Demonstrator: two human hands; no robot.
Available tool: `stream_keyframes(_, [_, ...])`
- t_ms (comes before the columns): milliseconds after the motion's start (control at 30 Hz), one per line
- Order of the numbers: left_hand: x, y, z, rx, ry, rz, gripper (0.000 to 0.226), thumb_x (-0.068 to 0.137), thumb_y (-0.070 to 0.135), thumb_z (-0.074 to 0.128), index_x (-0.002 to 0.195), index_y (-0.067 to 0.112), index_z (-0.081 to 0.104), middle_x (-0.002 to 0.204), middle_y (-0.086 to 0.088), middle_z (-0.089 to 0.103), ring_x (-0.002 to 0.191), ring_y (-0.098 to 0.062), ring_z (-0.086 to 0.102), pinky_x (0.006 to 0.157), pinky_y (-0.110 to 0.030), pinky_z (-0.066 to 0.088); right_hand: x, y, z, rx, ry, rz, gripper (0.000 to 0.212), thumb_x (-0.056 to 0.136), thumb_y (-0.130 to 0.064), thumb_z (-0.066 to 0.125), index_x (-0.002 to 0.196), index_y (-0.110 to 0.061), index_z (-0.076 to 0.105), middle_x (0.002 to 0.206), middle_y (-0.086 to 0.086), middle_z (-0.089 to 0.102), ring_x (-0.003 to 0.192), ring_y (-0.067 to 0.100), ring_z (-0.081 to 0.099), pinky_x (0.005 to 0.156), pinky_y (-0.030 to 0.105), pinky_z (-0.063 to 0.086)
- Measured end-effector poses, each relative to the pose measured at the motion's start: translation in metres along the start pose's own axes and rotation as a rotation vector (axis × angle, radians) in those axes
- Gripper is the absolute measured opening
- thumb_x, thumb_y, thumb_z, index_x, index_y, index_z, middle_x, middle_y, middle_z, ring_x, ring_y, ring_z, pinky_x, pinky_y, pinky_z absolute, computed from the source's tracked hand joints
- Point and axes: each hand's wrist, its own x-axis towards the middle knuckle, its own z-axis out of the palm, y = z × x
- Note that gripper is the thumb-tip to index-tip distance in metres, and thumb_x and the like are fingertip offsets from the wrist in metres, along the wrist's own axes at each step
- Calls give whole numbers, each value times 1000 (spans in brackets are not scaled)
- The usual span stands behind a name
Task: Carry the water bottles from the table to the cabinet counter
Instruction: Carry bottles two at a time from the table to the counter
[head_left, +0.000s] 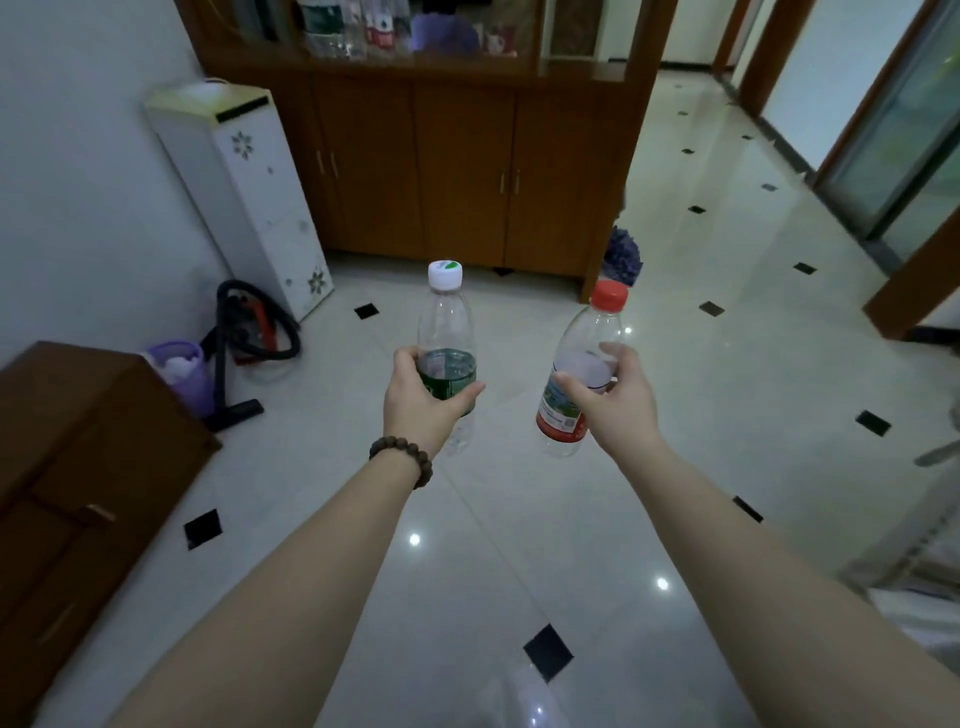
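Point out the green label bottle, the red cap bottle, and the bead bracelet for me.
Green label bottle (445, 317): head view, clear upper body.
Red cap bottle (609, 295): head view, its red cap.
Bead bracelet (402, 452): head view, beads on the left wrist.

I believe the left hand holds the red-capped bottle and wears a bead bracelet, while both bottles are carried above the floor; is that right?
Not quite: in the head view the left hand holds the white-capped bottle. The red-capped bottle is in the right hand. The bracelet and the rest stand.
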Motion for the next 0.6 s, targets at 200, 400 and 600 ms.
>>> stream_keyframes(200, [90,-5,26,16,26,-8,65,68,32,85,115,17,43,114,-1,58,102,-17,57,78,-20,47,93,-2,31,-41,-16,10,66,78,-32,74,133,-24,38,122,-1,49,110,23,55,83,30,48])
stream_keyframes(400, [206,-1,84,2,68,-17,66,68,33,85,117,18,42,112,4,54,100,-13,54,79,-21,45,229,3,51,-70,-68,20,65,79,-29,73,133,-24,37,130,3,51,118,29,54,93,42,50])
stream_keyframes(600, [336,41,137,-21,156,-62,63,70,31,84,115,21,41,113,6,51,101,-11,49,82,-23,43,381,-22,59,-78,-121,-34,67,78,-32,73,134,-25,37,128,-1,52,118,27,54,95,44,49])
